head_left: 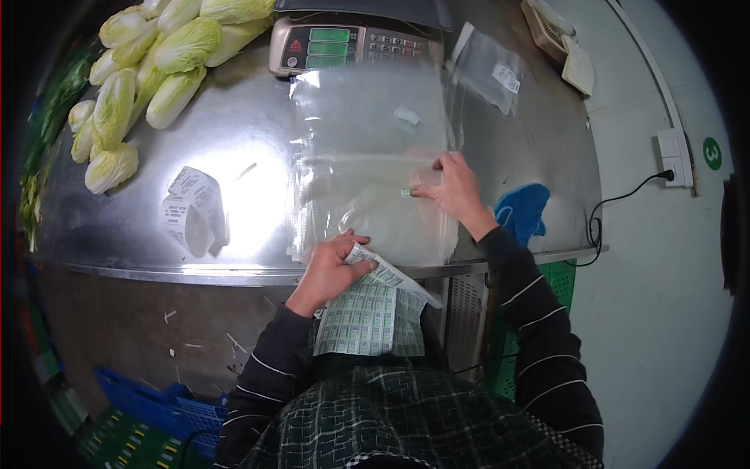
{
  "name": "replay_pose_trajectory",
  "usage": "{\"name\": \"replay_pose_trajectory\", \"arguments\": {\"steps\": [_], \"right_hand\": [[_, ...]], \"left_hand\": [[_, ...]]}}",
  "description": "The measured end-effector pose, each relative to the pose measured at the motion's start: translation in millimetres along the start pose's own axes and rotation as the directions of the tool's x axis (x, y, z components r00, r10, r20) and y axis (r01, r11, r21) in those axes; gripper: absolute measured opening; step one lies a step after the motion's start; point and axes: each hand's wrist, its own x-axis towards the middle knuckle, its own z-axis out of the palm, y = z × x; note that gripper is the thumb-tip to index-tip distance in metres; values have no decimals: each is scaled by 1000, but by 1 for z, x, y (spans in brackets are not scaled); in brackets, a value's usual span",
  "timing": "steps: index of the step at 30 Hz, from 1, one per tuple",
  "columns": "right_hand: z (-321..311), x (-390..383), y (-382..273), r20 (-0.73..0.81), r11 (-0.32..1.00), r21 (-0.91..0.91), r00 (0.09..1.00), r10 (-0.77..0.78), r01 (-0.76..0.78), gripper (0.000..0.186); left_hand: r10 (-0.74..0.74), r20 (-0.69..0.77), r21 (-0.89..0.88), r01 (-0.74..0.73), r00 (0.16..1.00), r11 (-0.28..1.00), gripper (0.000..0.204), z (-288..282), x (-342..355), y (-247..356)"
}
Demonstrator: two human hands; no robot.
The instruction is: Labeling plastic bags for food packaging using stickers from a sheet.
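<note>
My left hand (334,270) is closed on a sheet of small green-and-white stickers (359,316) that hangs over the table's front edge, its upper corner folded back. A single small green sticker (406,192) sits at the fingertips of my right hand (453,187), over a stack of clear plastic bags (367,156). The index finger and thumb of that hand are spread apart on the top bag. A small whitish patch (407,115) shows on the bags farther up.
A weighing scale (324,47) with green displays stands behind the bags. Napa cabbages (113,109) are piled at the far left, near a curled strip of printed labels (190,211). On the right lie a blue cloth (522,213) and another clear bag (486,70). A black cable (617,205) runs to a wall socket.
</note>
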Motion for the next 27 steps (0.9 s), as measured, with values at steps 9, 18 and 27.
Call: {"name": "replay_pose_trajectory", "arguments": {"steps": [9,18,27], "right_hand": [[11,-41,-29,175,944,303,967,-188,129,17],[-75,39,-36,28,716,687,989,148,-127,19],[-1,-12,-7,-108,946,318,994,-25,58,56]], "left_hand": [[121,304,-55,-109,945,992,23,3,-18,32],[-62,85,-43,66,994,997,26,-6,2,3],[-109,81,-47,113,991,993,34,-7,0,4]]}}
